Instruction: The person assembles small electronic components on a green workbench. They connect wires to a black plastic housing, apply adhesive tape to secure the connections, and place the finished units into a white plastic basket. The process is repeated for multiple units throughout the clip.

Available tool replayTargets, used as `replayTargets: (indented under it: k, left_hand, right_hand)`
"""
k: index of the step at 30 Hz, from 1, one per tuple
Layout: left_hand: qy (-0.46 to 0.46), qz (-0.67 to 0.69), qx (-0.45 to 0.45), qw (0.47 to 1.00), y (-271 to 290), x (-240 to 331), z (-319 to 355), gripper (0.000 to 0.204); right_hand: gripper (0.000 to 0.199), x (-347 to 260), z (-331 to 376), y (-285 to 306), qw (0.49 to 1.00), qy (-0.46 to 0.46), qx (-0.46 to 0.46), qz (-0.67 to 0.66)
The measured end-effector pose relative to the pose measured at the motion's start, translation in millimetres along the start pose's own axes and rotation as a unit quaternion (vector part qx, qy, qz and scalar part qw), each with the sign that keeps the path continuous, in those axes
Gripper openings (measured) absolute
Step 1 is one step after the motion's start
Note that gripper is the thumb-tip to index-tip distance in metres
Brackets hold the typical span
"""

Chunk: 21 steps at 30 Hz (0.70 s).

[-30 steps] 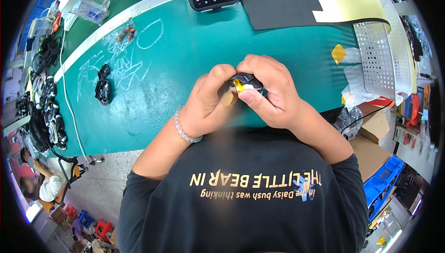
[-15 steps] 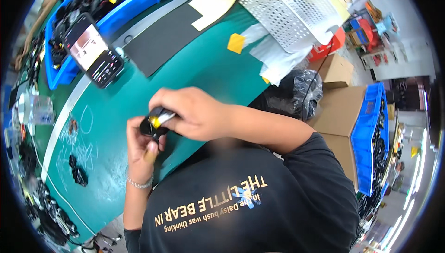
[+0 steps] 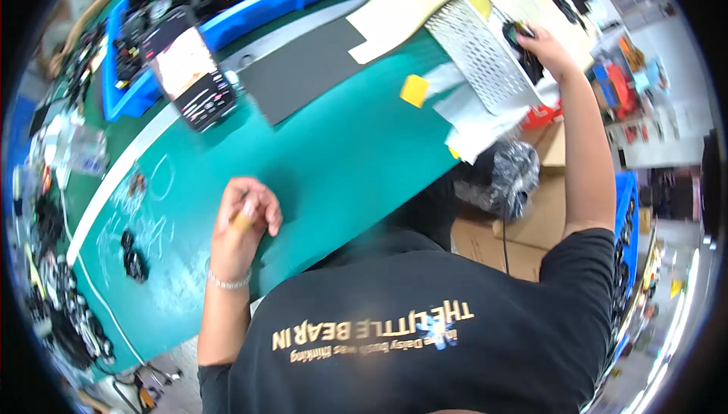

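Note:
Out at the far right, my right hand [image 3: 547,48] is closed on a dark coiled bundle [image 3: 523,48], likely a cable, at the white perforated basket [image 3: 485,58]. The bundle is partly inside the basket's mouth and blurred, so its exact kind is hard to tell. My left hand [image 3: 246,213] hovers over the green tabletop [image 3: 334,141], fingers loosely curled and apart, with nothing visible in them. A tan wrap covers part of its thumb. To its left lies a small black cable bundle [image 3: 133,256].
A phone [image 3: 189,73] with a lit screen stands before a blue bin [image 3: 296,6] heaped with dark cables. A black mat [image 3: 303,69], yellow sheet [image 3: 402,4] and white plastic bags [image 3: 476,114] lie across the table. Cardboard boxes [image 3: 485,243] are below its right edge.
My right hand has moved from beside the left hand to the basket at the far right, carrying the dark bundle. My left hand has let go of it and stayed nearly in place.

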<state>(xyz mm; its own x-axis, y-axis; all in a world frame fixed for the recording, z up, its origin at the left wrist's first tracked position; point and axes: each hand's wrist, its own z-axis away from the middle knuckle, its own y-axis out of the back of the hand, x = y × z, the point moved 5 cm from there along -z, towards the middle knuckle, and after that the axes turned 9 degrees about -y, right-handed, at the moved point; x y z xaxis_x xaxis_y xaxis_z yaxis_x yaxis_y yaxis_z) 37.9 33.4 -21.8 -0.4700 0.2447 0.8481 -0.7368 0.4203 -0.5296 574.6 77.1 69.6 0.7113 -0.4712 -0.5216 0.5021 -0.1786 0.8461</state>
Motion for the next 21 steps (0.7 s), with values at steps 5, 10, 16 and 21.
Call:
replayTargets:
  k: [5, 10, 16, 21]
  left_hand:
    - [0.009, 0.143, 0.001, 0.99, 10.3, 1.6, -4.0, 0.028]
    - [0.019, 0.167, -0.033, 0.985, 8.2, -5.9, -16.4, 0.026]
    - [-0.003, 0.129, -0.005, 0.992, 21.7, -4.9, -2.5, 0.024]
    - [0.028, 0.095, -0.031, 0.995, 3.9, -5.5, -19.5, 0.014]
  right_hand:
    - [0.039, 13.0, -6.6, -34.9, 0.96, -0.096, -0.221, 0.145]
    - [0.037, 5.4, -4.7, 33.8, 0.983, 0.153, 0.063, 0.077]
    - [0.009, -224.7, 238.5, -43.2, 0.904, 0.399, 0.093, -0.125]
    - [0.006, -244.2, 383.2, -44.1, 0.759, 0.65, 0.032, -0.034]
